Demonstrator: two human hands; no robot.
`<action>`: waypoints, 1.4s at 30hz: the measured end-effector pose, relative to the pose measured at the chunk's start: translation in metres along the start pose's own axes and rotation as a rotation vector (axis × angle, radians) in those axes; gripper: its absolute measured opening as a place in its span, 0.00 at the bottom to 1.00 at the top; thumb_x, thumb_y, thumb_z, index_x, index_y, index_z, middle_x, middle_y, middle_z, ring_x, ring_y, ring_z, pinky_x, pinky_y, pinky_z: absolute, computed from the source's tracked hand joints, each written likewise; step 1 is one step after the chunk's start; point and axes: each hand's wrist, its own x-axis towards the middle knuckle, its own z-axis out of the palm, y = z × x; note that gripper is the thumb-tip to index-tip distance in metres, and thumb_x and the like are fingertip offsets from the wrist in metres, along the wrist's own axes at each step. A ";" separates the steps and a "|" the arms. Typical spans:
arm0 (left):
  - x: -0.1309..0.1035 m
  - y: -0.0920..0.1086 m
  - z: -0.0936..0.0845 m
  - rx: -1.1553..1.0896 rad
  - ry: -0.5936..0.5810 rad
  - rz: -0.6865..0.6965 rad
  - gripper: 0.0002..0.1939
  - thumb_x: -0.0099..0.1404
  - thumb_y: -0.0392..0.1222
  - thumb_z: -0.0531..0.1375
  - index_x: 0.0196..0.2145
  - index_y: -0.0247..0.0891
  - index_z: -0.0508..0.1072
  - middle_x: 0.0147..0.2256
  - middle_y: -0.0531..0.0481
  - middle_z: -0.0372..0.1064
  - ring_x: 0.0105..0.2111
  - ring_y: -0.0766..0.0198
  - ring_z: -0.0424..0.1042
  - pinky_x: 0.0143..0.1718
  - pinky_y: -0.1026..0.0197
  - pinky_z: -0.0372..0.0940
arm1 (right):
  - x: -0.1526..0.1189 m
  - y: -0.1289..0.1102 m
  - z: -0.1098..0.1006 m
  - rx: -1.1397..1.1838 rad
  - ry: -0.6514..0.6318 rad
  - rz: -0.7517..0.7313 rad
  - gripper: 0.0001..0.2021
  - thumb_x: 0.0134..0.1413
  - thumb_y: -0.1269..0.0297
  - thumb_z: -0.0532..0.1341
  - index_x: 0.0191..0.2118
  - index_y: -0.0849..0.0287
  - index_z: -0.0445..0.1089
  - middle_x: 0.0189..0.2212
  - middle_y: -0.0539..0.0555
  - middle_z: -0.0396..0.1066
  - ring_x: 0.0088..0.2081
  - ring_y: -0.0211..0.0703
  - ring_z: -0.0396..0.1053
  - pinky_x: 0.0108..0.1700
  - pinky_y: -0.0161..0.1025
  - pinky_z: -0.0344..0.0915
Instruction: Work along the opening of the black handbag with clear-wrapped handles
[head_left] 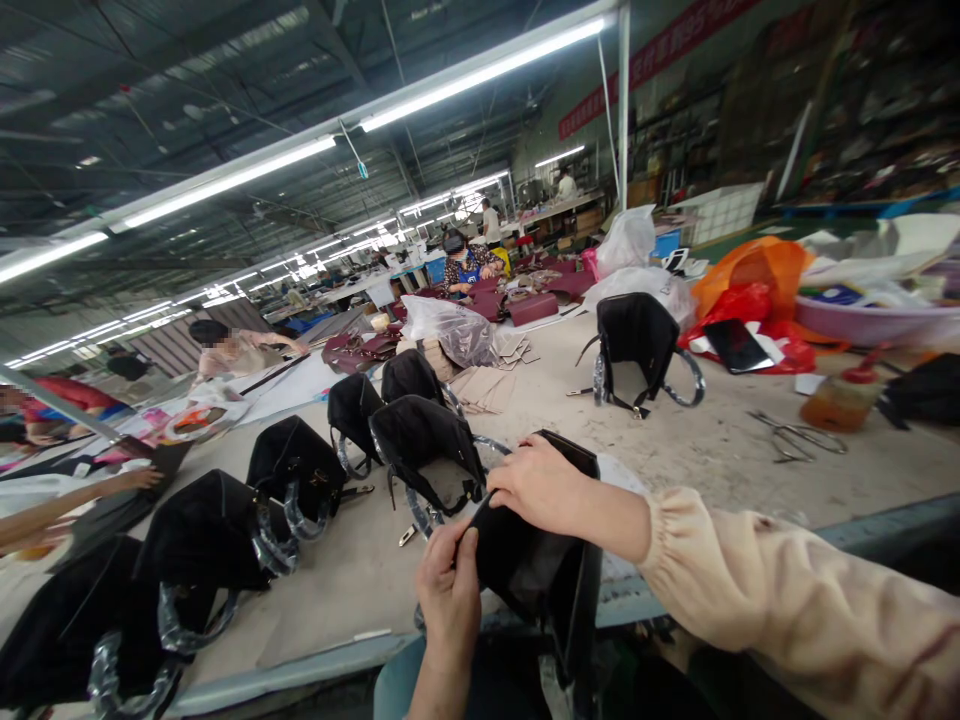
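Observation:
A black handbag (536, 570) is held at the table's front edge, its opening facing me. My left hand (450, 580) pinches the left end of the bag's rim between thumb and fingers. Across the top edge lies my right hand (540, 485), its fingers curled over the rim close to the left thumb. Just beyond stands another black handbag (427, 440), its handle wrapped in clear plastic. A small metal clasp piece (407, 536) rests on the table to the left of my hands. The lower part of the held bag is partly in shadow.
More black handbags (202, 525) stand along the left, and one handbag (637, 345) farther back. Scissors (799, 435), a jar of amber liquid (844, 398) and a dark phone-like slab (739, 345) lie right. A co-worker's hand (139, 478) reaches in from the left.

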 end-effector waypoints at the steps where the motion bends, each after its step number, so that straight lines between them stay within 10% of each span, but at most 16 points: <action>1: 0.000 0.000 0.000 0.009 0.001 0.002 0.09 0.61 0.41 0.57 0.33 0.38 0.76 0.31 0.48 0.73 0.33 0.61 0.71 0.34 0.62 0.66 | 0.000 0.000 0.000 0.004 -0.013 0.009 0.09 0.58 0.61 0.56 0.32 0.54 0.73 0.29 0.51 0.74 0.36 0.44 0.70 0.51 0.47 0.48; 18: 0.016 0.003 0.007 0.210 -0.057 0.085 0.10 0.63 0.42 0.56 0.27 0.37 0.74 0.25 0.51 0.67 0.28 0.64 0.69 0.31 0.64 0.62 | 0.003 0.001 0.004 0.034 0.008 0.026 0.08 0.56 0.62 0.58 0.31 0.56 0.73 0.29 0.52 0.73 0.36 0.44 0.69 0.55 0.52 0.43; 26: 0.038 0.019 -0.005 0.435 -0.315 0.074 0.09 0.62 0.46 0.56 0.33 0.42 0.76 0.29 0.51 0.70 0.32 0.61 0.70 0.32 0.61 0.61 | 0.006 -0.002 -0.002 0.035 -0.041 0.051 0.09 0.57 0.65 0.56 0.29 0.58 0.72 0.29 0.53 0.74 0.36 0.45 0.70 0.55 0.55 0.43; 34: 0.042 0.011 0.004 0.307 -0.255 0.046 0.12 0.64 0.41 0.53 0.27 0.39 0.73 0.29 0.50 0.68 0.31 0.63 0.68 0.33 0.62 0.61 | -0.001 0.016 -0.004 0.057 -0.002 0.123 0.17 0.52 0.65 0.60 0.49 0.54 0.65 0.33 0.54 0.75 0.39 0.48 0.71 0.56 0.56 0.45; 42: 0.039 0.013 0.008 0.220 -0.238 0.000 0.11 0.63 0.42 0.55 0.26 0.38 0.72 0.28 0.51 0.67 0.31 0.64 0.68 0.33 0.64 0.61 | -0.002 0.029 -0.004 0.063 0.022 0.128 0.11 0.52 0.66 0.59 0.43 0.52 0.72 0.37 0.52 0.75 0.41 0.47 0.71 0.58 0.54 0.44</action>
